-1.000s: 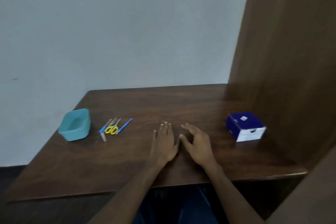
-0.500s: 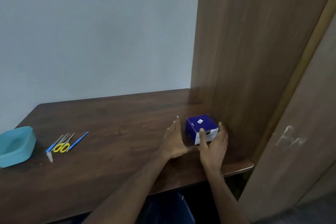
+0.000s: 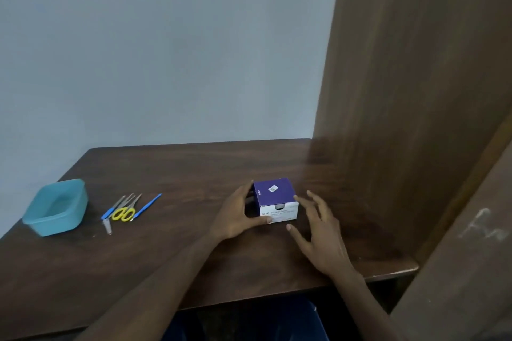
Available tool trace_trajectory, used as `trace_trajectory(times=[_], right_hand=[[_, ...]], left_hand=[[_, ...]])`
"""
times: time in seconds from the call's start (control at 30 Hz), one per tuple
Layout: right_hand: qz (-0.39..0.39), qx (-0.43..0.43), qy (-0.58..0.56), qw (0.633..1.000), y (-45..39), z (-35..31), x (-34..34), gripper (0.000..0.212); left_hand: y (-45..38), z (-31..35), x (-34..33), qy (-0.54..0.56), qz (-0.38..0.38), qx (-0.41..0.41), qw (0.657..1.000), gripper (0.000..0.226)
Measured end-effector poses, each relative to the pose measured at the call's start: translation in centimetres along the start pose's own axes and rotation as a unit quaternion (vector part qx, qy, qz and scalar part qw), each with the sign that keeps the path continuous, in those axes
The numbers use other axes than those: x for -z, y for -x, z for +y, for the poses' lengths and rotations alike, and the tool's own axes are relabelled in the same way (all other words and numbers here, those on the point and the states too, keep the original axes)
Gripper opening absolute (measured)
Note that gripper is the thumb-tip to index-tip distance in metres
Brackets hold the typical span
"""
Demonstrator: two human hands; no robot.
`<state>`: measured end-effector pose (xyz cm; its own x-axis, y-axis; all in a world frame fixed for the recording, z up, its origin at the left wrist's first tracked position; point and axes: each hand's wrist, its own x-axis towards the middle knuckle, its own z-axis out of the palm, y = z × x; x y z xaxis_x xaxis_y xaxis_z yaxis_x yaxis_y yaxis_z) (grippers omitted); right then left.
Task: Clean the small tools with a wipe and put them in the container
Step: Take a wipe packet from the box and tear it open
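A purple and white box of wipes [image 3: 275,196] stands on the dark wooden table [image 3: 194,169], right of centre. My left hand [image 3: 238,216] grips its left side, thumb on the front lower edge. Just right of the box hovers my right hand [image 3: 318,224], fingers spread and holding nothing. Far left stands an empty teal container [image 3: 56,206]. Beside it lie the small tools: yellow-handled scissors [image 3: 124,213], a blue-handled tool [image 3: 146,206], metal tweezers [image 3: 123,201] and a small clear piece [image 3: 107,227].
A tall wooden panel [image 3: 401,91] rises at the table's right end, close behind the box. A pale wall [image 3: 166,50] backs the table. The table's front edge [image 3: 277,302] runs just above my lap.
The box has come leftward toward the table's middle. My left hand now grips its side, and my right hand has come off it. The view has swung back left.
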<state>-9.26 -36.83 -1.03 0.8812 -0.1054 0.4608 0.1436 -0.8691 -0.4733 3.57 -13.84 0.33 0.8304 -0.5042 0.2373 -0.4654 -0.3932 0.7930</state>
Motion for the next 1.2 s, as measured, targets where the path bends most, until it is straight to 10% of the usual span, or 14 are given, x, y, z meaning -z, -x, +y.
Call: trace_trajectory(times=[0.67,0.83,1.2], right_hand=[[0.138,0.094,-0.118,0.979,-5.7,-1.9,-4.0,0.021],[0.247,0.002,-0.160,0.956,-5.5,-2.2,-3.1,0.035],[0.092,-0.112,-0.355,0.924,-5.7,-2.2,-2.9,0.050]], left_hand=[[1.4,-1.9,0.6,0.021,0.012,-0.004,1.000,0.109],[1.5,-1.5,0.6,0.041,0.009,-0.013,0.999,0.108],[1.8,-1.1,0.6,0.027,-0.018,-0.055,0.998,0.105]])
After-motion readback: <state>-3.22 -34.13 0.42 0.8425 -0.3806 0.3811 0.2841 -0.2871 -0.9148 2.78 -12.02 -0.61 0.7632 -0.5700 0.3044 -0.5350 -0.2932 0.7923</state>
